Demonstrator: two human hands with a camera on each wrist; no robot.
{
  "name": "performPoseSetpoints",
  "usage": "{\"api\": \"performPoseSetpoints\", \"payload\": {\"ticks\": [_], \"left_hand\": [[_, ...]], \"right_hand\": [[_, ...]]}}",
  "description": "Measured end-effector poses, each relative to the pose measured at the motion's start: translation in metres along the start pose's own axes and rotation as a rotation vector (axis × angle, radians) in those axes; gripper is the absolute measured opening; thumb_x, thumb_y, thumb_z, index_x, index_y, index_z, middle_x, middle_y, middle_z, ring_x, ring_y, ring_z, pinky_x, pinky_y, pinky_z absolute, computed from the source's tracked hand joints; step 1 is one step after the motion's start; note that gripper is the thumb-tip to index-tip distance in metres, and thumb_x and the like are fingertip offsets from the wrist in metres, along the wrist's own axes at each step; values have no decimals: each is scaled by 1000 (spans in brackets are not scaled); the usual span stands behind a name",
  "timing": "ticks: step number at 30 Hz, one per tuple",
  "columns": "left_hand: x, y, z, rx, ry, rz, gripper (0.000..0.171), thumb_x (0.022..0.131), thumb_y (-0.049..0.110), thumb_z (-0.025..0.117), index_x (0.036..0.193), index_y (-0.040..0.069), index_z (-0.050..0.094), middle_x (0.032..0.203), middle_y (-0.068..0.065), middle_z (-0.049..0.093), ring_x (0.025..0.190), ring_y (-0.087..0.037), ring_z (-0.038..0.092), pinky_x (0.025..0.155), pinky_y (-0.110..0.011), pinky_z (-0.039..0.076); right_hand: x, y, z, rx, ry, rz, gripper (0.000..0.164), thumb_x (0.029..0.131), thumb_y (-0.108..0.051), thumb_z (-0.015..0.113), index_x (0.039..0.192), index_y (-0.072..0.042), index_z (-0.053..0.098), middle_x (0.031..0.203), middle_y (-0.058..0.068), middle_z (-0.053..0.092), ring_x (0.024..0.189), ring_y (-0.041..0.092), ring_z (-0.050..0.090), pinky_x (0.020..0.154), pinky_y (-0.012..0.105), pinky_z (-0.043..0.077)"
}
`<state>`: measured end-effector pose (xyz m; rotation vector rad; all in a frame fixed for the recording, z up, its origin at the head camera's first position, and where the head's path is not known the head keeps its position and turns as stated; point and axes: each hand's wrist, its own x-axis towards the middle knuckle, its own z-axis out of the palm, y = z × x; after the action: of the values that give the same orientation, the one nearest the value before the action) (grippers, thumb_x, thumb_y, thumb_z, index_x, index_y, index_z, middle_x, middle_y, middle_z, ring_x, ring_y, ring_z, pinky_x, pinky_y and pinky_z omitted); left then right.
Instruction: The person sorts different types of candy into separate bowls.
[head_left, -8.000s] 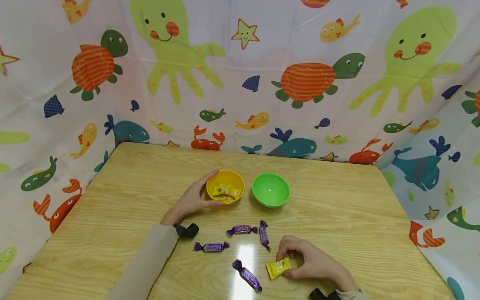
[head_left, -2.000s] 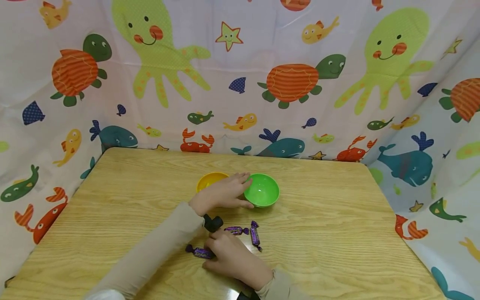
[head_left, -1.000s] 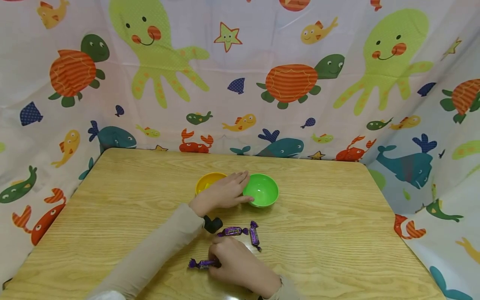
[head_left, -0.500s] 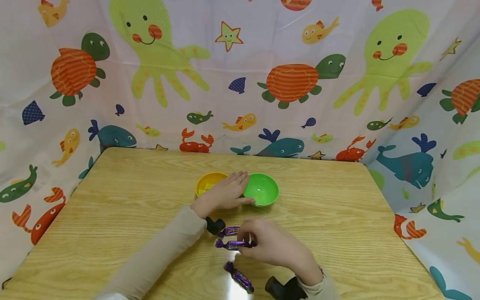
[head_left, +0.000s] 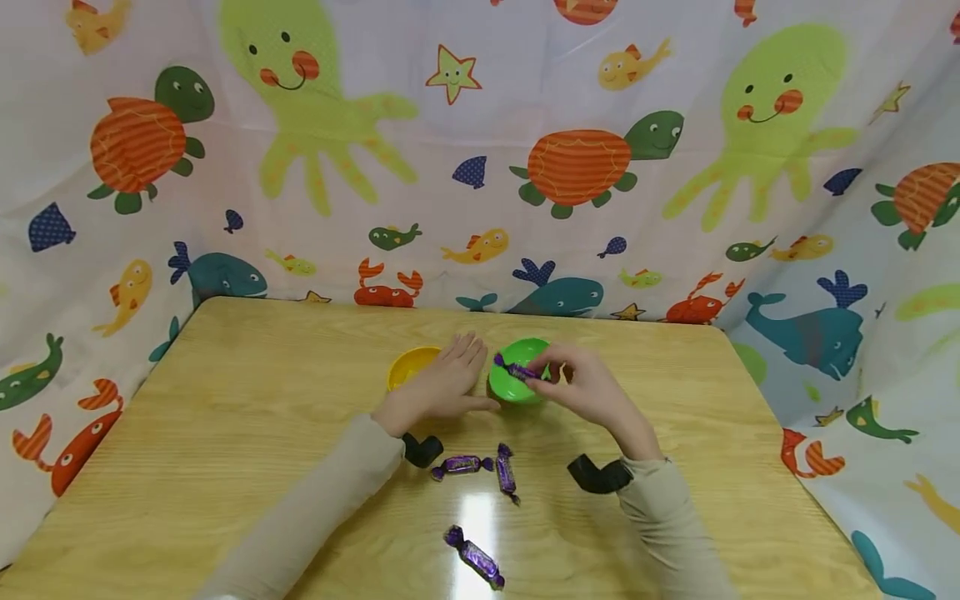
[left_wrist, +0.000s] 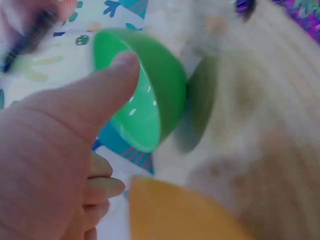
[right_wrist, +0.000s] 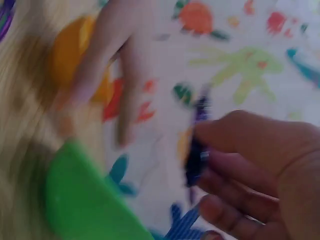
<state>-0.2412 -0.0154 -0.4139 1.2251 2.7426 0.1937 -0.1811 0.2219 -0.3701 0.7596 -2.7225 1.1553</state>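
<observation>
My right hand [head_left: 588,390] pinches a purple wrapped candy [head_left: 516,370] by one end, above the green bowl [head_left: 502,389]. In the right wrist view the candy [right_wrist: 196,152] sits between thumb and fingers. My left hand [head_left: 441,387] reaches across in front of the yellow bowl [head_left: 405,368], fingers straight, at the green bowl's left side. In the left wrist view its thumb lies at the rim of the green bowl [left_wrist: 172,85]. The left forearm and hand hide part of the yellow bowl and what is in it.
Three more purple candies lie on the wooden table [head_left: 285,375]: one sideways [head_left: 462,466], an upright-lying candy [head_left: 506,473] beside it, and a slanted candy [head_left: 477,562] nearer the front. A sea-animal curtain [head_left: 480,108] borders the table's back and sides.
Earlier the right hand held a yellow candy and the left hand held the yellow bowl. Since then the left hand shifted to the green bowl; the right hand lifted a purple candy and carried it there.
</observation>
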Motion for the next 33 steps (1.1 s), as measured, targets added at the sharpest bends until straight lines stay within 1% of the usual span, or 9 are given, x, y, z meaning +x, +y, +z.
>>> {"api": "performPoseSetpoints", "payload": {"ticks": [3, 7, 11, 14, 18, 20, 24, 29, 33], "left_hand": [[1, -1, -7, -7, 44, 1, 94, 96, 63, 50, 154, -7, 23, 160, -23, 19, 151, -35, 7, 122, -44, 2], [11, 7, -11, 32, 43, 9, 97, 94, 66, 50, 155, -4, 22, 161, -21, 19, 151, -33, 8, 122, -43, 4], [21, 20, -6, 44, 19, 18, 103, 92, 70, 48, 156, -3, 16, 162, -20, 16, 150, -34, 10, 122, -44, 5], [27, 30, -2, 15, 15, 6, 107, 90, 71, 51, 157, -2, 11, 163, -20, 15, 150, -33, 13, 122, -44, 7], [36, 40, 3, -44, 19, -9, 113, 87, 73, 53, 158, -1, 6, 163, -20, 15, 149, -32, 17, 122, -45, 10], [42, 44, 8, -84, 20, -7, 114, 87, 73, 54, 158, 0, 3, 163, -19, 13, 150, -30, 17, 122, -45, 11], [54, 48, 19, -163, 50, -9, 116, 85, 72, 57, 158, 1, 3, 164, -19, 12, 150, -25, 16, 122, -45, 10], [67, 48, 31, -227, 107, -10, 116, 81, 70, 65, 158, 3, 11, 163, -17, 19, 149, -24, 20, 122, -43, 12], [72, 48, 36, -271, 140, -13, 115, 76, 71, 70, 158, 7, 21, 160, -12, 26, 146, -24, 28, 121, -42, 19]], "right_hand": [[11, 26, 1, -32, 58, 11, 8, 88, -9, 75, 96, -8, 76, 84, -1, 64, 69, 16, 52, 58, 31, 43], [16, 47, 1, -86, 77, 4, 8, 87, -6, 76, 94, -4, 76, 85, 4, 66, 67, 17, 53, 57, 29, 44], [18, 68, 7, -114, 60, 39, 7, 85, -5, 77, 91, -4, 76, 82, 3, 66, 65, 16, 53, 56, 28, 45], [16, 79, 13, -124, 24, 76, 9, 85, -5, 78, 93, -3, 76, 82, 3, 66, 66, 15, 54, 57, 28, 46], [14, 83, 17, -163, 7, 111, 12, 84, -3, 77, 95, -1, 75, 86, 6, 66, 69, 16, 55, 61, 31, 48], [12, 82, 17, -204, 10, 135, 12, 83, -3, 77, 94, -1, 74, 86, 6, 65, 70, 17, 55, 62, 33, 49], [11, 80, 16, -290, 5, 164, 11, 82, -4, 77, 92, 0, 73, 87, 8, 64, 76, 22, 59, 67, 39, 53], [11, 81, 20, -342, -8, 188, 10, 82, -5, 79, 90, -1, 73, 88, 8, 64, 82, 26, 61, 73, 43, 55], [9, 82, 24, -320, 8, 193, 9, 82, -4, 78, 88, -2, 73, 88, 8, 64, 82, 26, 61, 72, 43, 55]]}}
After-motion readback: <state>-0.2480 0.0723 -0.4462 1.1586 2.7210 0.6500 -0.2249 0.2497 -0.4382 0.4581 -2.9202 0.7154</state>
